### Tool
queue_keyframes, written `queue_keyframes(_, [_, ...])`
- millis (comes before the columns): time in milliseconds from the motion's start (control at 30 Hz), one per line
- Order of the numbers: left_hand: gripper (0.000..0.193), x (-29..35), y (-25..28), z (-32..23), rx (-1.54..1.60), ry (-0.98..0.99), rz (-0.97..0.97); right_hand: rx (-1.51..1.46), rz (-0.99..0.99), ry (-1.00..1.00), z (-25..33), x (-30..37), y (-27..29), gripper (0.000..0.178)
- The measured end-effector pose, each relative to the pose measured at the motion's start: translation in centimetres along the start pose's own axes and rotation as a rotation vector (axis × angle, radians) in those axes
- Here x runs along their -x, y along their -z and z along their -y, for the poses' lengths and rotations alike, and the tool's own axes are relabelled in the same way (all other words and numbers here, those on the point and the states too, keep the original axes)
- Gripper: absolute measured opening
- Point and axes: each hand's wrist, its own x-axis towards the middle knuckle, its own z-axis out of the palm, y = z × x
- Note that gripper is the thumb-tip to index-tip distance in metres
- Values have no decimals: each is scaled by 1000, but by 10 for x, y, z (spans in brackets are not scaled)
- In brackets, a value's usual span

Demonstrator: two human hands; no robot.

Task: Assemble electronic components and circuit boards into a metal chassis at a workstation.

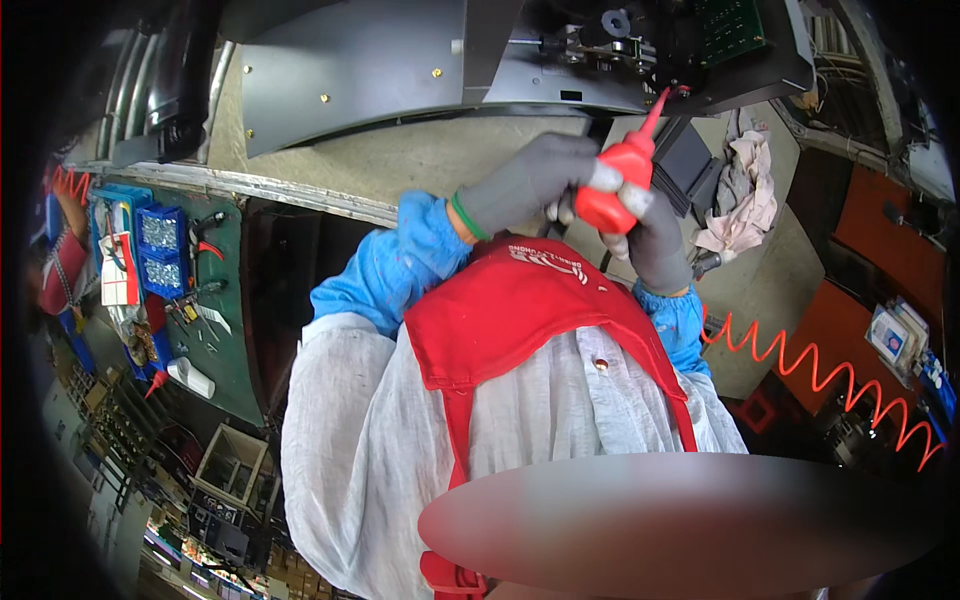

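Note:
Both my hands, in grey gloves with pale fingertips, are closed round a red squeeze bottle (618, 178) with a long tapering nozzle. My left hand (535, 180) grips it from the left, its fingers partly behind the bottle. On the right side, my right hand (655, 235) wraps the lower end. The nozzle slants up and right, its tip close to a small red part at the edge of a dark grey panel housing (370, 70). Whether the tip touches is too small to tell. Beside that spot are a metal mechanism (610, 45) and a green circuit board (730, 30).
Dark flat pieces (685, 165) and a crumpled pinkish cloth (745, 190) lie on the bench right of my hands. A coiled orange hose (820, 375) runs along the right. At left, a green table (235, 340) carries blue bins (163, 250) of small hardware and pliers (208, 247).

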Motion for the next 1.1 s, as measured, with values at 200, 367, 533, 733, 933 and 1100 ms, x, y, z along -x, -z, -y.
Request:
queue_keyframes(200, [40, 12, -13, 20, -267, 55, 158, 129, 151, -90, -19, 26, 39, 49])
queue_keyframes(367, [41, 8, -22, 32, -358, -13, 134, 99, -133, 57, -44, 51, 83, 46])
queue_keyframes(533, [29, 19, -18, 36, -271, -12, 8, -94, -676, -3, -107, 56, 216, 35])
queue_keyframes(733, [28, 34, -15, 47, -254, -44, -72, 264, -809, -441, -142, 53, 296, 30])
queue_keyframes(933, [31, 47, -14, 38, -338, -127, -151, 640, -966, -478, -172, 43, 318, 36])
queue_keyframes(1100, [33, 53, 6, 33, -384, -289, -306, 1168, -1064, -101, -88, 49, 219, 56])
